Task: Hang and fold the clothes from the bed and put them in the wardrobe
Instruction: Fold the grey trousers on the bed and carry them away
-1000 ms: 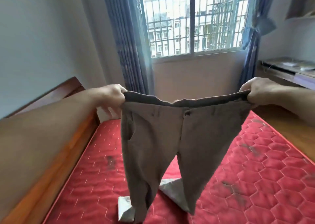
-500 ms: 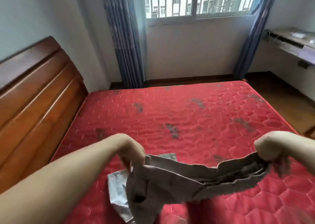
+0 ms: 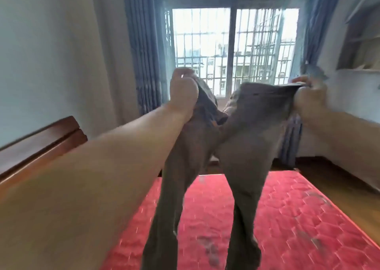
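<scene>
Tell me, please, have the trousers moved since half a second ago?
Yes. The trousers were bunched low over the mattress; now both hands, left and right, hold them up, waistband level with the window.

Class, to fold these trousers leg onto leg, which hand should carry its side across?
Probably the left hand: its side of the trousers is already bunched inward, while the right hand holds its side taut.

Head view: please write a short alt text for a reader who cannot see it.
Two bare hands hold grey trousers up by the waistband, left hand and right hand at either end, legs hanging over a red mattress. A barred window with blue curtains is behind.
</scene>
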A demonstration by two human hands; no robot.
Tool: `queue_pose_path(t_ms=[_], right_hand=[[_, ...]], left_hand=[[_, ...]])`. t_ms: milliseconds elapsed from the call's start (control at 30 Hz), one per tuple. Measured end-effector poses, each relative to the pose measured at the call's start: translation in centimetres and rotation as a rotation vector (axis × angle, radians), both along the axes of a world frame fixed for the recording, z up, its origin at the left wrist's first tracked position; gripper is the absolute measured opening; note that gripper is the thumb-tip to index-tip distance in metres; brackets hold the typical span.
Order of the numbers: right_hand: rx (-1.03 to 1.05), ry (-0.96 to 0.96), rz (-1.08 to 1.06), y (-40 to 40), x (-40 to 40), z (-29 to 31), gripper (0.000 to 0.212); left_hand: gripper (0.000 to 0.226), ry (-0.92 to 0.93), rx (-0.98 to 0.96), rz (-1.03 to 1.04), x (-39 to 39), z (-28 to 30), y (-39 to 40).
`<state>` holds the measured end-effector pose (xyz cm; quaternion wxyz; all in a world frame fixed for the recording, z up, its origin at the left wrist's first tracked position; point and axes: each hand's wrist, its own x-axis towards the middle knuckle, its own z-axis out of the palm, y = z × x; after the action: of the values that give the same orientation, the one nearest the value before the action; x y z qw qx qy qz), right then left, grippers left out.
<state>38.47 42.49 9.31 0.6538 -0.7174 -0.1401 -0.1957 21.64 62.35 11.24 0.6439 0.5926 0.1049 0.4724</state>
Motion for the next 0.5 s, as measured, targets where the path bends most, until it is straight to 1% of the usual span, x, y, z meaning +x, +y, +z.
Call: queue_pose_path(t_ms=[33,100,167,233,333,433,500], right_hand=[[0.057,-0.065,0.003,0.4,0.0,2.9,0.040],[0.146,-0.157,-0.006,0.4,-0.8,6.9,0.044],[0.189,-0.201,-0.022,-0.2,-1.8,8.2,0.046],[0.149,-0.199,-0.045,-1.3,-2.6,6.8,0.047],[-0.006,-0.143,-0.136,-4.0,-2.7,0.4,0.043],[-0.163,-0.017,-0.158,-7.3,-4.1,-9.5,0.045],[-0.257,0.117,-0.152,-9.5,-5.3,-17.7,0.046]], left_hand=[[0.038,-0.062,0.004,-0.013,0.3,2.7,-0.5],[0.039,-0.125,0.021,-0.011,0.2,6.6,-1.3],[0.040,-0.139,0.025,0.025,-0.1,8.0,-1.2],[0.040,-0.061,0.038,0.065,-0.3,7.0,-0.5],[0.040,0.056,0.020,0.059,-0.1,0.8,0.9],[0.041,0.072,-0.033,0.122,-0.5,-9.5,2.0],[0.039,0.183,-0.054,0.217,-1.0,-18.5,1.7]])
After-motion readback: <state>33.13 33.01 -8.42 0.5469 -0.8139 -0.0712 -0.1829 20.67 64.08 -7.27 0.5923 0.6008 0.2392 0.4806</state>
